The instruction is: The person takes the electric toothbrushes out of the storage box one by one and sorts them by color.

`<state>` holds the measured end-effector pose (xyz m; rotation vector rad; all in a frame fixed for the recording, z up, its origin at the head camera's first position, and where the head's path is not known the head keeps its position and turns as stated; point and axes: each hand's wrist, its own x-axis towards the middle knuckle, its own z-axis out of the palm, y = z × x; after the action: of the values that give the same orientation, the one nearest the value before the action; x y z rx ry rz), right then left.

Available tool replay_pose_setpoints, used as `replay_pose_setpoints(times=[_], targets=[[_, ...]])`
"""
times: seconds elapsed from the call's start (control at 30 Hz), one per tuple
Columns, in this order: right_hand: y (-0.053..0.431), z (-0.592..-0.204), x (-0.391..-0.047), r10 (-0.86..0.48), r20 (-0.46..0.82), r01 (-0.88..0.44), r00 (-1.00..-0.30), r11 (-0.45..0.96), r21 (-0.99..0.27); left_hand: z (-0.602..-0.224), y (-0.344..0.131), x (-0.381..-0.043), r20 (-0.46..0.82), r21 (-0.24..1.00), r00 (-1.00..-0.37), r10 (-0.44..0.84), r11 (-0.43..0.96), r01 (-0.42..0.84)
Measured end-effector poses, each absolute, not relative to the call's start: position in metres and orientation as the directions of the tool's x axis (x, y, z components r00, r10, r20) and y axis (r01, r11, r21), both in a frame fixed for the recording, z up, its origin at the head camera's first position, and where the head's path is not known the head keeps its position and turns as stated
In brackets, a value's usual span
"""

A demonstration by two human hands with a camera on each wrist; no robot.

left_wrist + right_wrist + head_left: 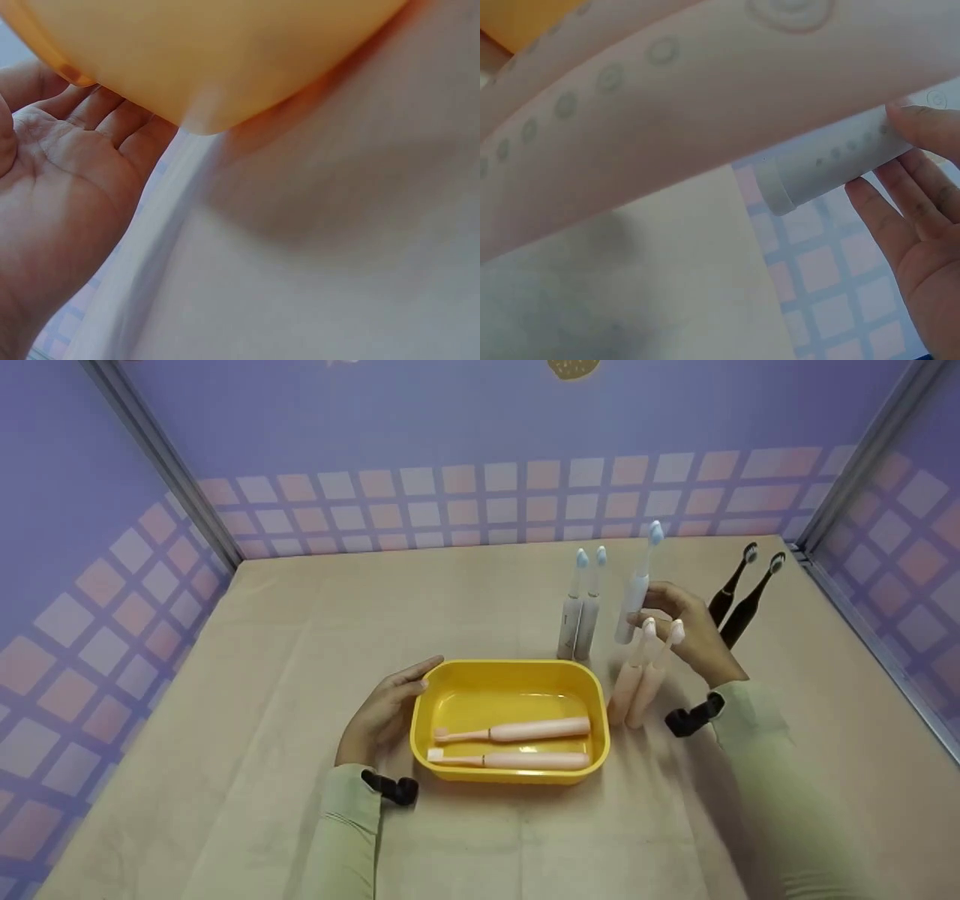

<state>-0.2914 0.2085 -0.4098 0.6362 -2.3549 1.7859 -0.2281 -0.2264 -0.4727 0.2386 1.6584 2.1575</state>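
My right hand (690,630) grips a white electric toothbrush (634,596) by its handle, brush head up. The right wrist view shows the thumb and fingers around that handle, its base end sticking out. At the left end of a yellow plastic basin (510,669), my left hand (379,712) holds the rim corner; its fingers go out of sight behind the wall in the left wrist view. Inside the basin lie two pink electric toothbrushes (540,728), heads to the left. Two more pink toothbrushes (624,694) stand upright between the basin and my right forearm.
Two white electric toothbrushes (570,626) stand side by side behind the basin. Beyond my right hand are two black toothbrushes (742,615), partly hidden by it. A purple wall with a checked band (480,502) bounds the cloth-covered table (285,660) at the back.
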Motion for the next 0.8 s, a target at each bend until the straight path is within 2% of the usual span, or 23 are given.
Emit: replay_pose_setpoints(times=[0.27, 0.8], targets=[[0.204, -0.422, -0.297, -0.295, 0.299, -0.360, -0.908, 0.180, -0.915, -0.473, -0.227, -0.229, -0.108, 0.957, -0.902, 0.418, -0.201, -0.208], [0.199, -0.440, -0.308, -0.277, 0.312, -0.366, -0.909, 0.171, -0.915, -0.472, -0.226, -0.228, -0.120, 0.957, -0.904, 0.410, -0.193, -0.215]])
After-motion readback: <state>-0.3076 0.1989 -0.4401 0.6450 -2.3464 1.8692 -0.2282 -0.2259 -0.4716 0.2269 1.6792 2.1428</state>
